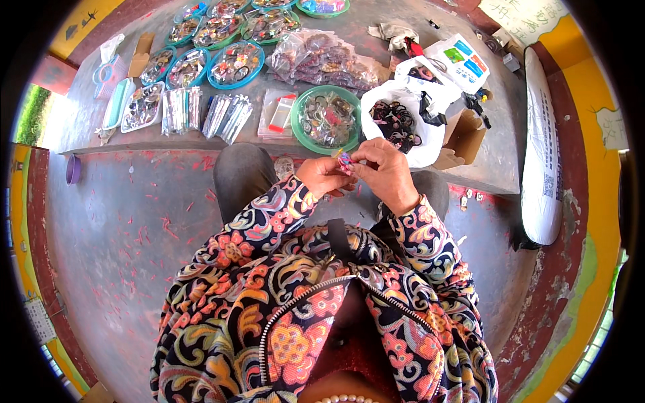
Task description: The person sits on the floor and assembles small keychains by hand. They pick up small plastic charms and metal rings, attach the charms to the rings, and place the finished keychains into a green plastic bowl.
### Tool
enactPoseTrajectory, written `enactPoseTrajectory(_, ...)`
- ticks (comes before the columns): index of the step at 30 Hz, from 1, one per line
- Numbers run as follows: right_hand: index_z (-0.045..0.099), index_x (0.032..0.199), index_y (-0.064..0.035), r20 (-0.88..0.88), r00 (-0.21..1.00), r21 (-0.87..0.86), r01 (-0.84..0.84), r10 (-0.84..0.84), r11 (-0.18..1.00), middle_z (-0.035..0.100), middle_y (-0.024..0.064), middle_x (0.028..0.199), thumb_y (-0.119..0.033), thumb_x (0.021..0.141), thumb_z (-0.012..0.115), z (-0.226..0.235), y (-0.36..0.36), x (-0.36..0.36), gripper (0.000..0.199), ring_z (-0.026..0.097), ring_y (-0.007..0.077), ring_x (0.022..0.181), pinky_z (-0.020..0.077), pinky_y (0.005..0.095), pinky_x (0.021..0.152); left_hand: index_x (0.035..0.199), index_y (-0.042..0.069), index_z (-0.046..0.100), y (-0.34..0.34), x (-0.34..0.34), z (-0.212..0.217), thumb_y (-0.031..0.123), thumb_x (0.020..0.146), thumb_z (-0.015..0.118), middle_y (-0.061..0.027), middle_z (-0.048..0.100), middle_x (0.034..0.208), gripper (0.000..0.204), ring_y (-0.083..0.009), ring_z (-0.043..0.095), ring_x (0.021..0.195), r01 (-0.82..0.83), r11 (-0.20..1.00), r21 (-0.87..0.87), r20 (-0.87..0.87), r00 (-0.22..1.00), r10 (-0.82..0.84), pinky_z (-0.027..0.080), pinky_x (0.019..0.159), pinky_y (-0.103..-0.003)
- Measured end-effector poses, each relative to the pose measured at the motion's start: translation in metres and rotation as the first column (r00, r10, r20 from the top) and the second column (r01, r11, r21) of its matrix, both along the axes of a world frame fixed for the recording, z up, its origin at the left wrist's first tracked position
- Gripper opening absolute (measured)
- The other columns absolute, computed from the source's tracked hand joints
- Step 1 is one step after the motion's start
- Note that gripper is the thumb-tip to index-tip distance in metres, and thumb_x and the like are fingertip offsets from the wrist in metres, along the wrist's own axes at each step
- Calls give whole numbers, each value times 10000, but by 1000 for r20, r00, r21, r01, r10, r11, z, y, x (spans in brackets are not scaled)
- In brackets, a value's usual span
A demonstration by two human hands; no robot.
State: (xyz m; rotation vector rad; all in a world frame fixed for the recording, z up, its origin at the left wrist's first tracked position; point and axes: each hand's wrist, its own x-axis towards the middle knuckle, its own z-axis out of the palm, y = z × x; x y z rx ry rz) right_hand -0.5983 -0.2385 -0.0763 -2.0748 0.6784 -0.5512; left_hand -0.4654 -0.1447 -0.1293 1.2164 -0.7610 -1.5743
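Head view is showing both hands meeting in front of the person's knees, just below the front edge of the worktop (490,161). The left hand (324,176) and the right hand (384,171) are pinching, from opposite sides, a small multicoloured trinket (345,159); both hands are closed narrowly on it, fingertips touching it. The trinket is too small to tell its long axis or which way it is pointing; only its pink and blue top is showing between the fingertips.

Directly beyond the hands, a round green tray (327,119) is sitting on the worktop, filled with small mixed ornaments. Just to its right, an open white plastic bag (393,124) is holding dark looped items. To the tray's left, a clear flat packet (279,114) with red parts is lying, and further left, bundles of clear sleeves (227,115) are lying side by side. A rectangular pale tray (141,107) is holding more small pieces. Behind these, several blue-rimmed round trays (235,64) are sitting close together, each loaded with ornaments, and a pile of clear filled bags (322,60) is lying beside them. An open brown cardboard box (465,138) is standing at the right of the white bag.
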Motion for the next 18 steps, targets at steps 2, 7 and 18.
enactPoseTrajectory(2, 611, 745, -29, 10, 1000, -27, -17, 17, 999, 535, 55, 681, -59, 645, 639, 0, 0, 0, 108, 537, 162, 623, 432, 260, 557, 1017, 67, 542, 2, 0, -2, 120, 807, 533, -41, 603, 909, 216, -122, 589, 813, 1, 1000, -13, -1, 1000, -1, 477, 590, -212)
enactPoseTrajectory(7, 614, 738, -35, -41, 997, -68, -69, 67, 995, 551, 76, 707, -78, 621, 646, -2, -3, -2, 128, 542, 209, 671, 435, 302, 601, 1042, 67, 527, 3, 0, -3, 103, 822, 505, -43, 596, 936, 224, -124, 582, 838, -11, 999, -50, -16, 1000, 11, 475, 585, -209)
enactPoseTrajectory(18, 661, 765, -87, -100, 992, -219, -96, 76, 971, 418, 184, 1197, -173, 665, 643, -11, -8, -3, 133, 304, 352, 1174, 259, 363, 968, 1052, 59, 519, 5, -1, -2, 100, 807, 517, -32, 591, 912, 249, -98, 570, 806, 6, 998, -67, -5, 1000, -7, 470, 537, -197)
